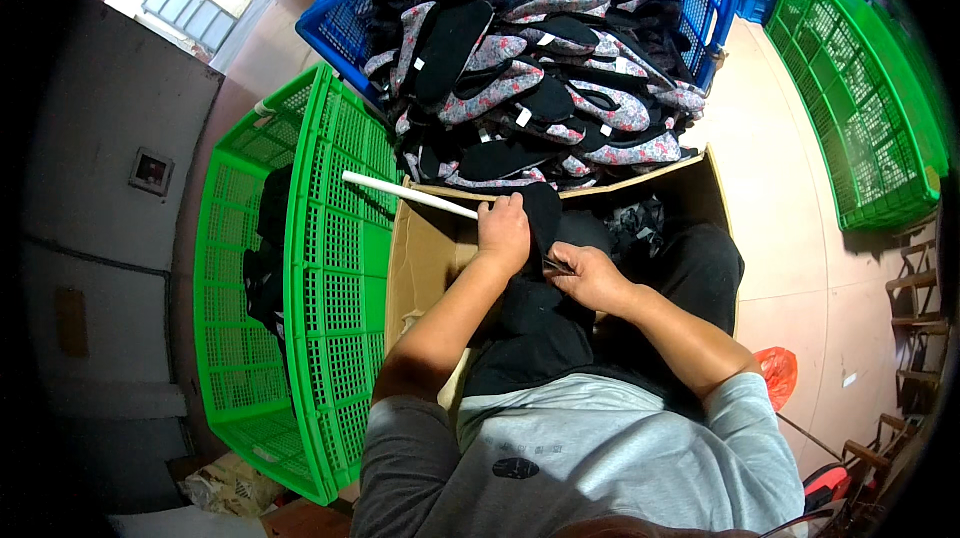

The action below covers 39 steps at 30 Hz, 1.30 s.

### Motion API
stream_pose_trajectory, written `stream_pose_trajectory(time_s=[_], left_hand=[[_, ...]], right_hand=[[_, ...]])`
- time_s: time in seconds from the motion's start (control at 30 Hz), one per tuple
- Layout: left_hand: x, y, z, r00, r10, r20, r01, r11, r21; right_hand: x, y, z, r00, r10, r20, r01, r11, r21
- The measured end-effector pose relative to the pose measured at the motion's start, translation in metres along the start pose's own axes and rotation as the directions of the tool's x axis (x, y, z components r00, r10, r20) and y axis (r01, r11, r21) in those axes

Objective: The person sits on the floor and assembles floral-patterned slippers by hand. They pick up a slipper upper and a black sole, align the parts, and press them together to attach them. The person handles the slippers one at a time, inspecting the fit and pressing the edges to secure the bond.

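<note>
My left hand (503,236) is closed on a black cloth shoe (541,210), held over my lap. A white rod (405,193) slants in from the left and its near end reaches my left fingers; whether they grip it too is hidden. Just right of the shoe, my right hand (592,278) is closed around a small dark metal tool (556,265), which looks like thread snips. The tool's tip is close against the black cloth. Under my hands lie my black-clad legs, which cover part of an open cardboard box (425,263).
Ahead, a blue crate (335,23) is heaped with black and floral cloth shoes (500,88). A green crate (335,258) with dark items inside stands on my left; another green crate (850,88) is at far right. A red plastic bag (777,376) lies near my right elbow.
</note>
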State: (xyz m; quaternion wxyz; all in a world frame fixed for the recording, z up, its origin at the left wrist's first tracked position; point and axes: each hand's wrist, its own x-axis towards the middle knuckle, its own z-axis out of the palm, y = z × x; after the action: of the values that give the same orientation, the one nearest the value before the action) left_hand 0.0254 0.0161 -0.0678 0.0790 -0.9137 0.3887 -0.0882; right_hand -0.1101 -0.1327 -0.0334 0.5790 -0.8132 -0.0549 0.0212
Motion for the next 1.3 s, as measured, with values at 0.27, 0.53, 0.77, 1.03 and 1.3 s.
stream_pose_trajectory(time_s=[0.27,0.53,0.77,1.03,1.3], left_hand=[[-0.009,0.001,-0.002,0.921,-0.244,0.305,0.364,0.818,-0.445],[-0.055,-0.011,0.010,0.915,-0.300,0.268,0.402,0.702,-0.588],[-0.070,-0.017,-0.079,0.896,-0.421,-0.144,0.189,0.654,-0.733],[-0.073,-0.006,-0.115,0.904,0.131,-0.407,-0.317,0.843,-0.434],[-0.064,0.013,-0.114,0.926,0.180,-0.332,-0.333,0.802,-0.496]], right_hand=[[0.002,-0.001,-0.003,0.999,0.036,0.019,-0.035,0.998,-0.051],[-0.011,-0.006,0.005,0.997,0.066,0.045,-0.068,0.997,0.029],[-0.034,-0.014,0.004,0.986,0.168,-0.008,-0.149,0.892,0.428],[-0.026,-0.007,-0.029,0.942,0.250,-0.225,-0.062,0.786,0.615],[-0.028,-0.004,-0.025,0.937,0.274,-0.218,-0.057,0.734,0.677]])
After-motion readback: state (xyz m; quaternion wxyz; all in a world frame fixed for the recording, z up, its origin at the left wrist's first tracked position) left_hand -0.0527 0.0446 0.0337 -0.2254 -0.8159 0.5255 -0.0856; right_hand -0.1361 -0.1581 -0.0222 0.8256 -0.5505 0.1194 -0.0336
